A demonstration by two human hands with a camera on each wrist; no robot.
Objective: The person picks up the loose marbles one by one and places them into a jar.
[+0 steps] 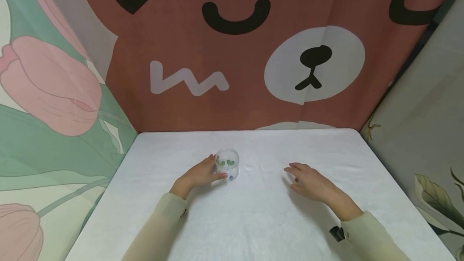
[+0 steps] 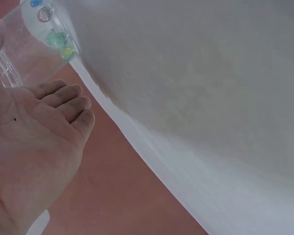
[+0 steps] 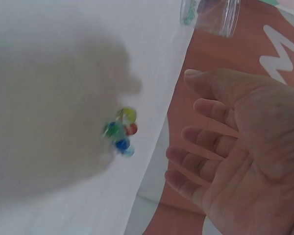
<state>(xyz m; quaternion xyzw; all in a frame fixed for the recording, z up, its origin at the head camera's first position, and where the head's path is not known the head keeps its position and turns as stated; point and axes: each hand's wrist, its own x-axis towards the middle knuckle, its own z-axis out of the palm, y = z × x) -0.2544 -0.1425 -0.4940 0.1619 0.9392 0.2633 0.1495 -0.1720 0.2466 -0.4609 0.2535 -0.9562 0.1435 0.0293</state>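
Note:
My left hand (image 1: 197, 175) holds a clear round jar (image 1: 235, 170) from its left side, thumb in front and fingers behind. Several green marbles (image 1: 228, 163) show inside it, with a blue marble (image 1: 231, 177) low at the front. In the left wrist view the marbles (image 2: 57, 40) lie along the jar's bottom. To the right, my right hand (image 1: 311, 182) is held over the white table, fingers spread and relaxed, gripping nothing. Off its fingertips, the right wrist view has a slightly blurred cluster of yellow, green, red and blue marbles (image 3: 120, 129); the head view mostly hides them behind the hand.
A white cloth covers the table (image 1: 253, 220). Behind it hangs a brown bear-print curtain (image 1: 250, 108), with a tulip-print curtain (image 1: 54, 88) on the left and a pale leaf-print one (image 1: 427, 116) on the right. A small black object (image 1: 337, 233) sits at the right cuff.

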